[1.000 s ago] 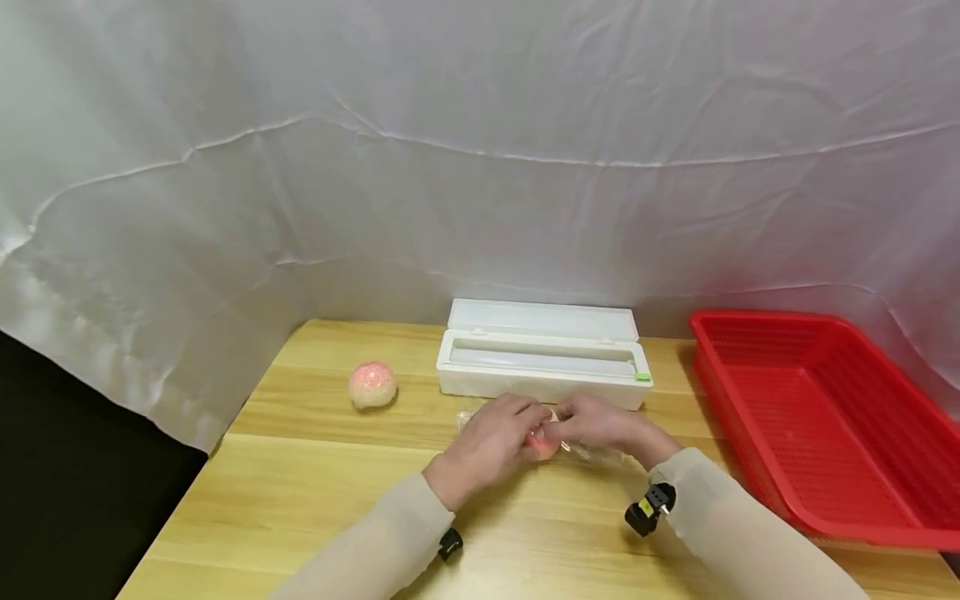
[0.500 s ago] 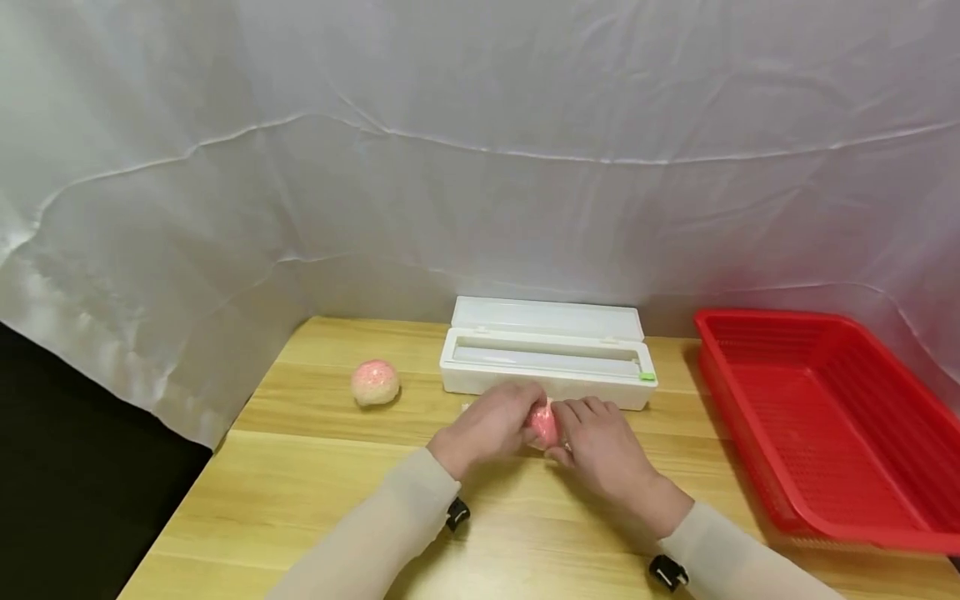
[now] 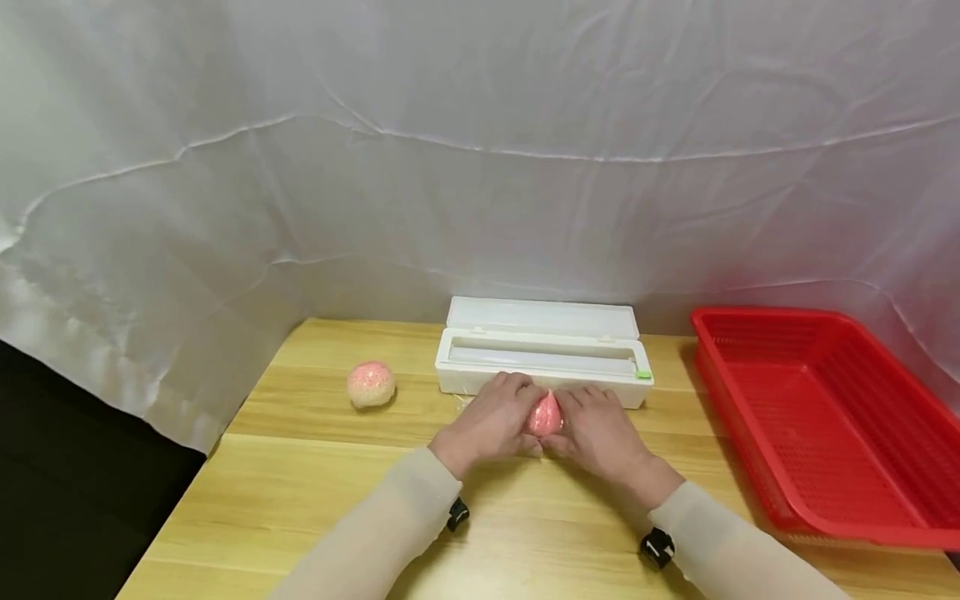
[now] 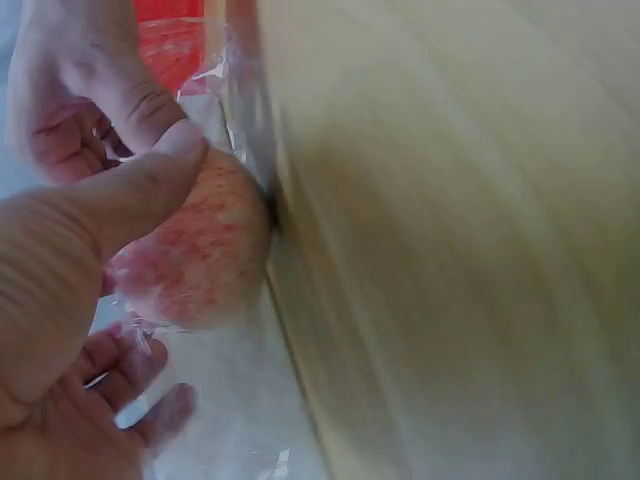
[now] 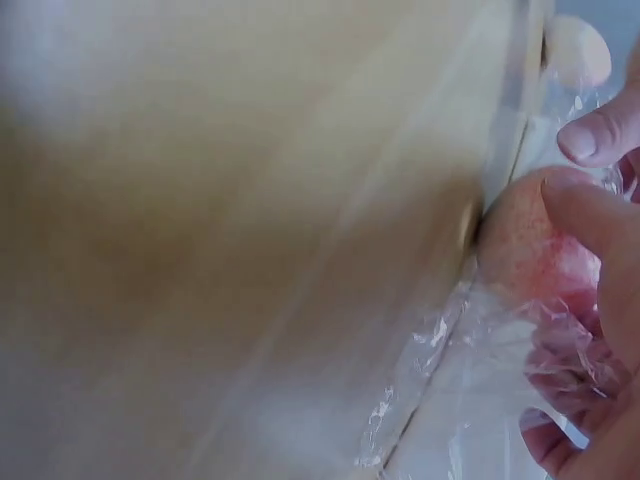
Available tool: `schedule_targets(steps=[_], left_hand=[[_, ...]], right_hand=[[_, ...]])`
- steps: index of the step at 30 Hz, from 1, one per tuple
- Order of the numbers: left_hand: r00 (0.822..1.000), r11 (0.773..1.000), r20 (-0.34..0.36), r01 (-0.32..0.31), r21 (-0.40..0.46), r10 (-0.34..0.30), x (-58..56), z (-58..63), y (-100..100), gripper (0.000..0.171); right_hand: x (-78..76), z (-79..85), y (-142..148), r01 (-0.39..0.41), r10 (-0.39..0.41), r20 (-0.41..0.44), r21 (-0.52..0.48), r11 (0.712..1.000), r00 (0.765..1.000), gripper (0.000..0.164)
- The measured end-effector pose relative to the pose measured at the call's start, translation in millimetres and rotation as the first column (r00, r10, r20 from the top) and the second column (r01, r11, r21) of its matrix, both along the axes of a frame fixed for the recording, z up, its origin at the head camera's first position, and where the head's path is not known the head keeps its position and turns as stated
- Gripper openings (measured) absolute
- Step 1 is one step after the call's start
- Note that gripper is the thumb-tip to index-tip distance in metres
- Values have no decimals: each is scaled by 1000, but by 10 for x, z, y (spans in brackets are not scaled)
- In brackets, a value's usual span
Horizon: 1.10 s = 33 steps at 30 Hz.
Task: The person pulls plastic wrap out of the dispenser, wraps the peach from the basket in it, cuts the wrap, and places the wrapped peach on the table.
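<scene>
Film of clear, crinkled plastic [image 5: 437,332] is spread about a round, pink, peach-shaped fruit with a pointed tip [image 3: 545,415], which is held upright between two hands just in front of a long, white, open-lidded box [image 3: 468,381]. The fruit's left side is gripped by the left hand [image 3: 491,421] and its right side by the right hand [image 3: 600,433]; both thumbs are laid on the face turned away from the box, their tips close together, while the fingers are bent around the far side, partly hidden there. Compared with a second ago, when film was being drawn out beside the fruit by the right hand, that hand has been brought round onto the fruit, and the pink tip is now shown plainly between the two hands. From this it is judged that the film is being folded and pressed against the fruit rather than pulled. The wrapping seems unfinished, since loose, glinting film is visible beneath the right hand in the right wrist view, and a scrap is seen past the left hand, near the box. A second round, pink-and-cream, peach-shaped fruit [image 3: 371,384] is left untouched to the left of the box, on the pale wooden table [image 3: 315,500]. A large, red, slatted plastic basket [image 3: 795,417] is set to the right of the box, and a grey, satiny curtain [image 3: 480,217] is hung behind it.
</scene>
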<state>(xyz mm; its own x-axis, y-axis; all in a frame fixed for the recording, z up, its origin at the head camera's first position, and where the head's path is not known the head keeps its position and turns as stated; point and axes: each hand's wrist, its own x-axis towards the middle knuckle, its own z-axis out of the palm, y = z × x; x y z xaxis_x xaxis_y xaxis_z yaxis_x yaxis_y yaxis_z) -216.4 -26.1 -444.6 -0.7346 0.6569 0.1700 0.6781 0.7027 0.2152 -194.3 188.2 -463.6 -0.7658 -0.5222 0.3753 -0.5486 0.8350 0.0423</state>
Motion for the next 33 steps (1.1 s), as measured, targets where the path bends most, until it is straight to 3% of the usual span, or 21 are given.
schedule_targets(steps=[5, 14, 21, 28, 33], left_hand=[[999, 999, 28, -25, 28, 24, -74, -36, 3, 73], [975, 980, 217, -95, 177, 56, -164, -57, -86, 69], [980, 979, 198, -22, 203, -19, -216, -114, -169, 57], [991, 993, 125, -60, 99, 47, -84, -75, -160, 69], [992, 991, 102, -80, 108, 69, -15, -50, -143, 75]], right_hand=[[-68, 28, 45, 8, 1, 144, -67, 998, 990, 72], [-134, 69, 35, 46, 4, 268, -181, 982, 963, 71], [-142, 36, 73, 72, -9, 295, -203, 977, 955, 76], [-140, 44, 77, 60, 7, 309, -207, 977, 951, 76], [-98, 54, 101, 76, -9, 308, -207, 975, 951, 78]])
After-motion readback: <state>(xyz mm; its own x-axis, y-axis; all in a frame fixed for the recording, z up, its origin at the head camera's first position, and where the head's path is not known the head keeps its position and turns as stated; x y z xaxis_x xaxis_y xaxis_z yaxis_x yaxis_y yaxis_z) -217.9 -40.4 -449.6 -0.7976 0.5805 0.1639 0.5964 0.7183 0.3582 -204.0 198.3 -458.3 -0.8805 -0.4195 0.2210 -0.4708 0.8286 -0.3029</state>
